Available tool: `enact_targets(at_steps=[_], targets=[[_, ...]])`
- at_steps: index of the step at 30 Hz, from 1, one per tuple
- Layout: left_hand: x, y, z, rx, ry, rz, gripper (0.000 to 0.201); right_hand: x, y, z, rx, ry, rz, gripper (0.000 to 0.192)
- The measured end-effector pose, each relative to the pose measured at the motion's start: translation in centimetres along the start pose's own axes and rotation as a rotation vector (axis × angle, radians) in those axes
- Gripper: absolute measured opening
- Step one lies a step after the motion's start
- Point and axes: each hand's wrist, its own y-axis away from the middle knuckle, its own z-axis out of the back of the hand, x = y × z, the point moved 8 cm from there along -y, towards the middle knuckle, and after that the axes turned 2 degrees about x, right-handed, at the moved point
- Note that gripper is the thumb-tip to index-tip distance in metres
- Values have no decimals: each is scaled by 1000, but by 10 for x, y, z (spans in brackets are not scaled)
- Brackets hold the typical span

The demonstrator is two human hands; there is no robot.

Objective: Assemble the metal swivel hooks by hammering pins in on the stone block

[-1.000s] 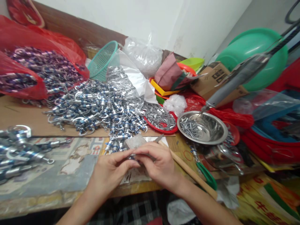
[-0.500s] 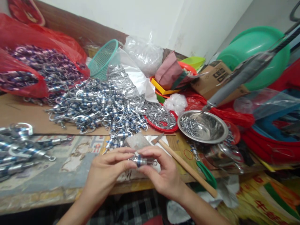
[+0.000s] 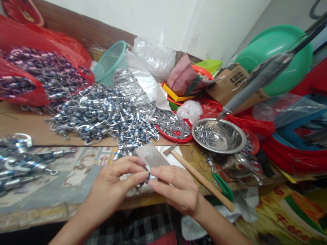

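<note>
Here, a small silver-and-blue metal piece [image 3: 152, 176], mostly hidden by fingers, is pinched between the nearly closed left hand [image 3: 116, 183] and right hand [image 3: 176, 187], near the front edge of the table [image 3: 57, 192]. Bare tabletop opens leftward; a grey block [image 3: 151, 154] sits just beyond. A yellow sack [image 3: 272, 207] shows "牛". Leftmost metal hooks [image 3: 19, 166] are cut off.

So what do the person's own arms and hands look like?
The left hand and right hand are bare: no gloves, watch or bracelet shows, and no ring is visible. The left forearm and right forearm are uncovered too, with no sleeve in the picture. A dark checked cloth, probably clothing, shows between them.
</note>
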Motion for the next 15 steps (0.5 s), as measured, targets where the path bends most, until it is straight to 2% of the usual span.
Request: enact_targets(at_steps=[3, 6, 8, 11, 13, 15], targets=[[3, 3, -1, -22, 25, 8, 16, -8, 2, -1, -53, -37, -124, 24], [17, 7, -5, -66, 130, 124, 15, -20, 6, -7, -92, -154, -268, 29], [27, 10, -8, -115, 205, 211, 18, -26, 8, -10, -136, -230, -352, 26], [36, 14, -15, -148, 361, 278, 35, -31, 11, -11, -201, -284, -448, 19], [37, 14, -20, -131, 453, 278, 54, -34, 10, -12, -174, -300, -503, 17], [37, 13, -22, -110, 487, 279, 62, -44, 6, -17, -44, -329, -552, 11]])
